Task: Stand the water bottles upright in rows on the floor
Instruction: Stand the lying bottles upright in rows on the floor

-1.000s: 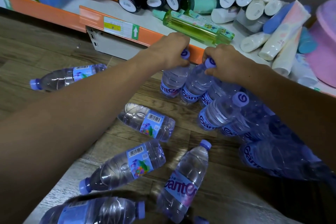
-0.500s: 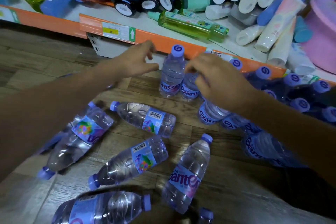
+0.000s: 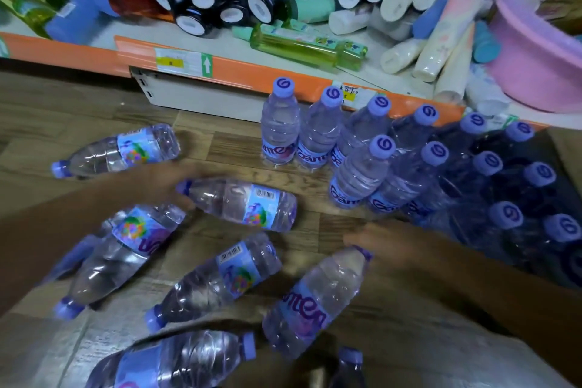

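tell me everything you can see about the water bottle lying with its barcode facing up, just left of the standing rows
The barcode bottle is clear ribbed plastic, full of water, with a purple cap and a light blue label showing a barcode and a colourful print. It lies on its side on the wood-pattern floor, cap pointing left, base toward the standing rows. The blurred left hand is right at its cap end; contact is unclear.

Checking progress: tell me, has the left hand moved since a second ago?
Yes. The left hand came back from the orange shelf edge toward the lying bottles.
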The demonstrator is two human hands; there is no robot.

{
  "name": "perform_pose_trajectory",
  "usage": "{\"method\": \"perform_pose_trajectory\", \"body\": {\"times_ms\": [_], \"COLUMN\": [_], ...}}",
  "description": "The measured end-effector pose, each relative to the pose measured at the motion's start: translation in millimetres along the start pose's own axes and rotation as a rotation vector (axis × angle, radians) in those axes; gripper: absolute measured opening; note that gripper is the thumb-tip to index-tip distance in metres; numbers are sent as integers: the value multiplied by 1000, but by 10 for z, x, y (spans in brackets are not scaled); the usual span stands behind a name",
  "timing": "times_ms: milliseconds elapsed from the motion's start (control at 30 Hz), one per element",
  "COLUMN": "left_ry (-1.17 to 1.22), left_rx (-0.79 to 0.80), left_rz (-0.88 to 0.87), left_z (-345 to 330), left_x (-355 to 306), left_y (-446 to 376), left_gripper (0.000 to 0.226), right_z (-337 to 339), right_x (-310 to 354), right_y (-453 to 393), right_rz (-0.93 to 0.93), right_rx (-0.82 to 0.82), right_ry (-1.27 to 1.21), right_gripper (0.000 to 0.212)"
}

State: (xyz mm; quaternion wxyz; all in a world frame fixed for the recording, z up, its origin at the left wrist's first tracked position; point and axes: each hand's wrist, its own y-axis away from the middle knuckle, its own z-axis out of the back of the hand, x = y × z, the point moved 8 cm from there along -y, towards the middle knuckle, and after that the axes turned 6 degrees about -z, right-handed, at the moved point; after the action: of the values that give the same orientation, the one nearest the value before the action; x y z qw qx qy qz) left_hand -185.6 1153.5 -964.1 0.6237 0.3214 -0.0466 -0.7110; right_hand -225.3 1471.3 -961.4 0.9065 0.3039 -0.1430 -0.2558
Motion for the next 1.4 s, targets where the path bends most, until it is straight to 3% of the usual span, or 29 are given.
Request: {"method": "perform_pose_trajectory", "body": {"times_ms": [133,233,333,400,467,667,767,900,1000,1233,1333,1400], "left_ry": [38,-101,-335,-409,-419,-452,-369,-124,-89,-52,-37,-37], "left_rx": [-73,-212,-309,-345,-347,-370,-357,-315,-330,-432,-457,-461], "left_rz": [19,-19,-3,7,35,28,-57,-221,-197,-148,-103,-96], "left_z": [312,679,957,1056,1086,1063,981,886,929,1029,1060,1064], "left_x": [-519,-1012,-1391,-1533,-1566,-1537,-1492,-1456,-1438,-1518,-1454,-1451], "left_y": [23,-141,-331,-421,-485,-490,-458,-379,-377,-508,-529,-542], "left_gripper": [67,50,49,48,50,49,46,37,35,38,42,43], "right_z": [418,808,1297,1453,1541,1542,1544,1628,1700,1713,1709,1698], "right_x": [302,567,647,557,356,65,-81,-33,32,64,73,55], "right_y": [506,603,613,563,493,72,-83,-169,-183,-177,-155,-215], "right_rz": [130,107,10,-33,-127,-200,-311,-208,-175,-68,-49,-88], "right_rx": [13,-119,-331,-356,-258,-325,-337,-464,-507,-498,-527,-530], "right_ry": [-136,92,313,383,302,181,54,15,-15,-43,-81,-93], "right_gripper": [23,31,42,51,50,54,51,40,27,42,33,39]}}
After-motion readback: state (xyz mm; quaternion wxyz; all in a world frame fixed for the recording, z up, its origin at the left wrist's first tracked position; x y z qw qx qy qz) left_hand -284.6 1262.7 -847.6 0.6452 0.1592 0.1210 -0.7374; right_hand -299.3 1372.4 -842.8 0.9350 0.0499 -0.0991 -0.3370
